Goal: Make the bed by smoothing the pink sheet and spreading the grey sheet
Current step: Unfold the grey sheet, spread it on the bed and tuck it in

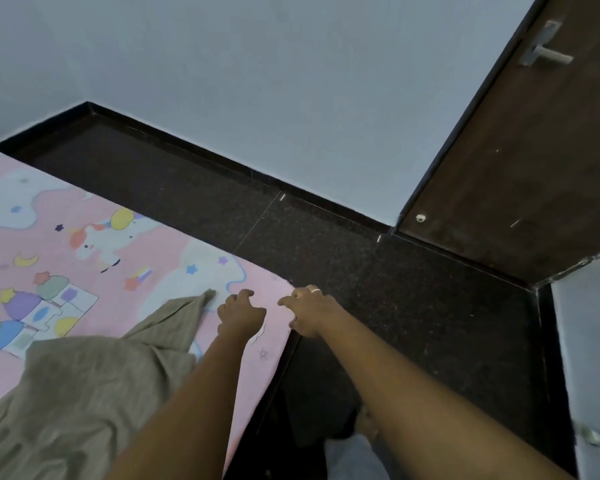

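The right hand is curling its fingers over the near corner of the pink sheet, apparently gripping the hem. Just beside it, the left hand is bending its fingers down onto the same cloth; whether they are pinching it cannot be told. The pink sheet is spreading flat away to the left of both hands. The grey sheet is lying bunched on top of it, left of the left hand, its long tip pointing toward those fingers, so the left hand is nearer.
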Motion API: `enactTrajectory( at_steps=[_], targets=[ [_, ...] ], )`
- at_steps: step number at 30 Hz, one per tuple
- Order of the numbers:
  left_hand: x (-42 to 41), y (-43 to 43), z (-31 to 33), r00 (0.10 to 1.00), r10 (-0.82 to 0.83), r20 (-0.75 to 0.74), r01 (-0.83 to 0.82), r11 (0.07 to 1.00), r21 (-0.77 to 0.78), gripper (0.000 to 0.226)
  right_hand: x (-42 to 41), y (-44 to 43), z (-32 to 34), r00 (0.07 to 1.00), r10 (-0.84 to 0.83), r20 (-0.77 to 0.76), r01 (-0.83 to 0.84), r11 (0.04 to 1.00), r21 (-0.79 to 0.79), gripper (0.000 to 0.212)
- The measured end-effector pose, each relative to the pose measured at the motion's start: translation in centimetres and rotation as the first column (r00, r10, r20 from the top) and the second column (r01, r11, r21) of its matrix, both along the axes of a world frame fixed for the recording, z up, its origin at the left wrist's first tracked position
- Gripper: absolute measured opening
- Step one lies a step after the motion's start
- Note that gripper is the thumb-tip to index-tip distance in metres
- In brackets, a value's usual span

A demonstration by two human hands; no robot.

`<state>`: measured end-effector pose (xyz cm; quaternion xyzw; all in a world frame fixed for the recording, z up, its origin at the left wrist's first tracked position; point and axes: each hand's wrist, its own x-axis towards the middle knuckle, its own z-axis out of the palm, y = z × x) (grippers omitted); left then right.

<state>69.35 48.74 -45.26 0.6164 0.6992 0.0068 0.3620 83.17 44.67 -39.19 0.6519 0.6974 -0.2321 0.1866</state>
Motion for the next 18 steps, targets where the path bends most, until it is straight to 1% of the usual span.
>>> enactTrajectory(
  at_steps=[4, 6, 9, 11, 14, 18],
  targets=[
    [3.9, 3.0, -0.2, 0.995, 0.088, -0.036, -0.090, 0.994, -0.062, 0.051, 3.2, 4.7, -1.0, 0.993, 0.116, -0.029, -0.116, 0.993, 0.005, 0.057],
    [5.8, 4.6, -0.4, 0.987, 0.156, -0.038, -0.159, 0.983, -0.096, 0.052, 5.4, 7.3, -0.9, 0.983, 0.182, -0.040, -0.181, 0.983, 0.019, 0.057],
    [8.3, 6.0, -0.4, 0.977, 0.194, -0.084, -0.205, 0.967, -0.149, 0.053, 8.9, 10.3, -0.8, 0.965, 0.249, -0.085, -0.251, 0.968, -0.005, 0.056],
    [9.9, 6.9, -0.1, 0.960, 0.263, -0.095, -0.275, 0.950, -0.149, 0.053, 11.5, 12.4, -0.4, 0.951, 0.297, -0.090, -0.300, 0.954, -0.026, 0.055],
    [11.9, 8.2, 0.7, 0.929, 0.360, -0.081, -0.368, 0.921, -0.126, 0.052, 14.8, 16.1, 0.2, 0.944, 0.324, -0.065, -0.327, 0.944, -0.036, 0.054],
    [12.4, 10.0, 1.5, 0.869, 0.487, -0.085, -0.494, 0.864, -0.099, 0.052, 15.4, 20.7, 1.2, 0.924, 0.374, -0.084, -0.376, 0.927, -0.012, 0.053]
  ],
)
